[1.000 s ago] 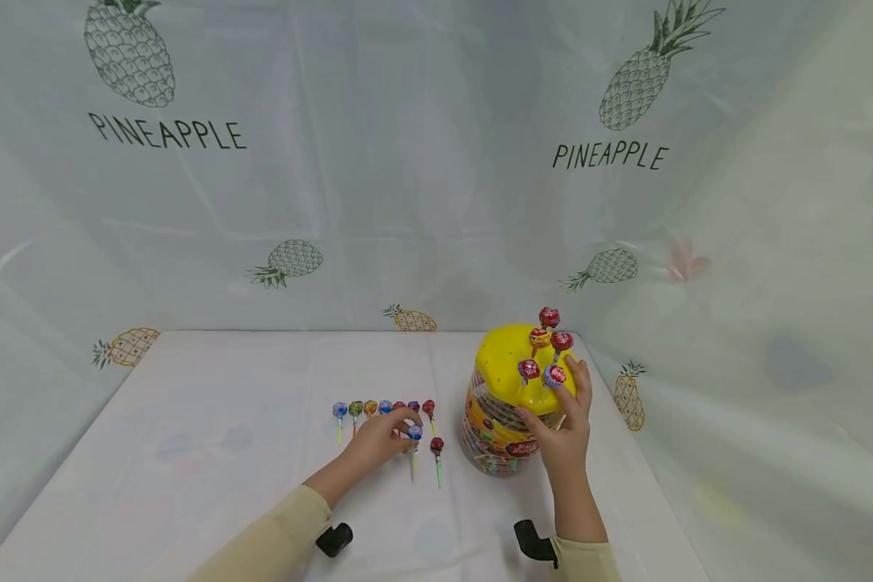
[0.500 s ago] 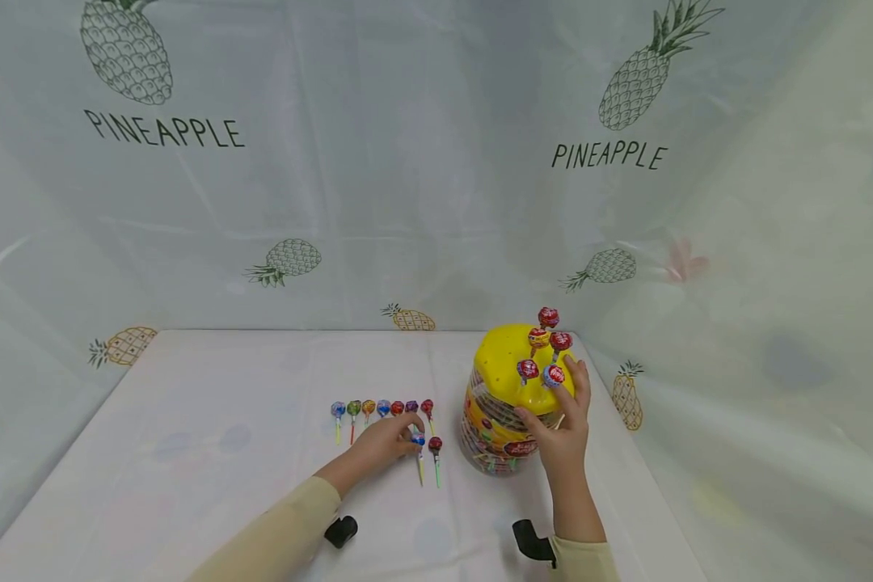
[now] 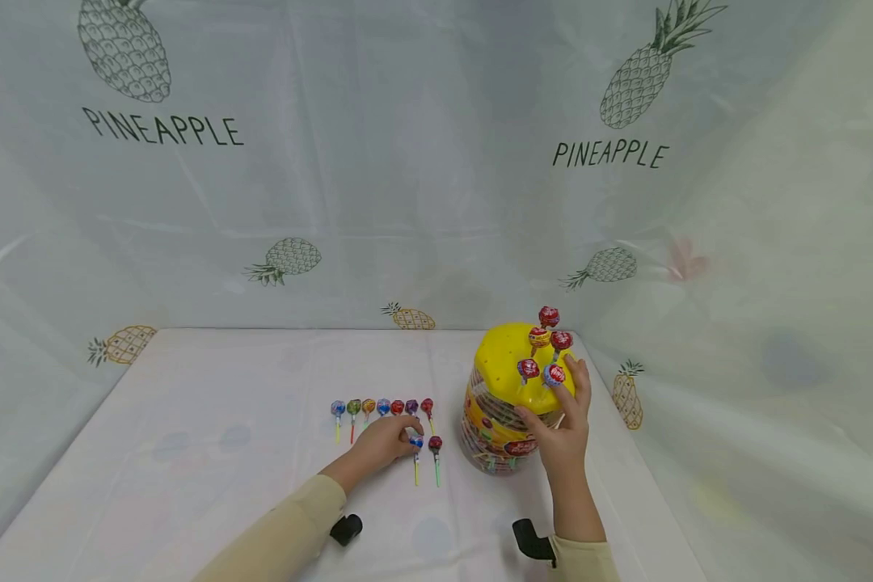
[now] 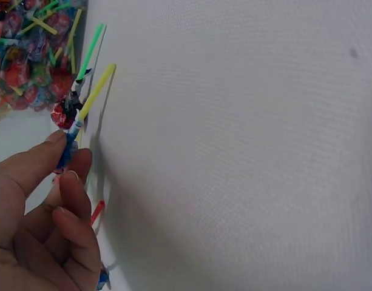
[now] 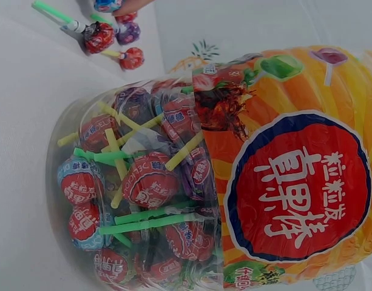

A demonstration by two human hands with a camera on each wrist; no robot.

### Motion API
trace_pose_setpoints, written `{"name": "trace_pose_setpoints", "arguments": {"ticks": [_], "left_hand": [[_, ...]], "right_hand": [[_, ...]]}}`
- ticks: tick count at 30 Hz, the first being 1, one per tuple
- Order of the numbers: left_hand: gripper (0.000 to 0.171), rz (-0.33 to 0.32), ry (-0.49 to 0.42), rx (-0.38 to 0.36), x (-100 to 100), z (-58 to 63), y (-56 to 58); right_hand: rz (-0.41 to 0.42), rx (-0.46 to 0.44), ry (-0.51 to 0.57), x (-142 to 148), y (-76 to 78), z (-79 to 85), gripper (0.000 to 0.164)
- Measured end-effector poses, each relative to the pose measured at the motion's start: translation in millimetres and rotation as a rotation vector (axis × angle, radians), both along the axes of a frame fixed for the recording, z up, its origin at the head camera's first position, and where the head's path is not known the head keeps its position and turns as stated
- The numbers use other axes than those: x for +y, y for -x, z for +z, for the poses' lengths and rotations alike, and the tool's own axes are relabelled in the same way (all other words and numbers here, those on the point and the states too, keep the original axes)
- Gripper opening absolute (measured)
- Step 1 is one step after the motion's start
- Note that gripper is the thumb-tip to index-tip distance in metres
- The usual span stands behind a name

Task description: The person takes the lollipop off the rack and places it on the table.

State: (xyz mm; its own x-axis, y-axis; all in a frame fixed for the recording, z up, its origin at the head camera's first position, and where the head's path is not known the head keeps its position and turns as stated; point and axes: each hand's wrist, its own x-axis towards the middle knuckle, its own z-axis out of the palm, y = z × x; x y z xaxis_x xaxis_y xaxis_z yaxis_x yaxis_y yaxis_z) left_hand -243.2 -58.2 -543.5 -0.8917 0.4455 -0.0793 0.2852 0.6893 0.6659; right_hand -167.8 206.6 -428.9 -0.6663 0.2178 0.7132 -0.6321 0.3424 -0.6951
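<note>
My left hand (image 3: 387, 440) pinches a blue-wrapped lollipop (image 4: 68, 145) by its head between thumb and fingers; its yellow stick points toward me, low over the white table. Just right of it lies a dark red lollipop (image 3: 436, 444) with a green stick. Behind the hand runs a row of lollipops (image 3: 354, 408) in several colours, partly covered by the fingers. On the right stands a clear lollipop jar (image 5: 131, 182) with a yellow lid (image 3: 502, 356). My right hand (image 3: 566, 432) grips the lid's near right side. Several lollipops (image 3: 539, 338) stand upright in the lid.
The white table (image 3: 211, 453) meets a pineapple-print curtain (image 3: 422, 178) at its back edge. More lollipops fill the jar, behind an orange and red label (image 5: 295, 182). Black wrist mounts (image 3: 533, 540) sit at both sleeves.
The left hand has shifted slightly, setting the blue lollipop's yellow stick roughly parallel to the green stick beside it. The right hand and jar have stayed in place.
</note>
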Motion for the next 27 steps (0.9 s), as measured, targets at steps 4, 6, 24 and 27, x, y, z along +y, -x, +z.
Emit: {"name": "trace_pose_setpoints", "arguments": {"ticks": [4,6,24,27], "left_hand": [[0.021,0.016,0.015,0.007,1.9,-2.8,0.5],[0.021,0.015,0.018,0.01,2.8,-3.6,0.5],[0.022,0.025,0.019,0.023,6.7,-4.3,-1.4],[0.023,0.031,0.024,0.018,7.7,-4.1,-2.4]], "right_hand": [[0.003,0.0,0.001,0.1,0.1,-0.4,0.038],[0.003,0.0,0.0,0.1,0.0,-0.1,0.038],[-0.015,-0.016,0.004,-1.4,-0.9,1.5,0.039],[-0.009,-0.016,0.006,-0.6,-0.7,1.0,0.038]]}}
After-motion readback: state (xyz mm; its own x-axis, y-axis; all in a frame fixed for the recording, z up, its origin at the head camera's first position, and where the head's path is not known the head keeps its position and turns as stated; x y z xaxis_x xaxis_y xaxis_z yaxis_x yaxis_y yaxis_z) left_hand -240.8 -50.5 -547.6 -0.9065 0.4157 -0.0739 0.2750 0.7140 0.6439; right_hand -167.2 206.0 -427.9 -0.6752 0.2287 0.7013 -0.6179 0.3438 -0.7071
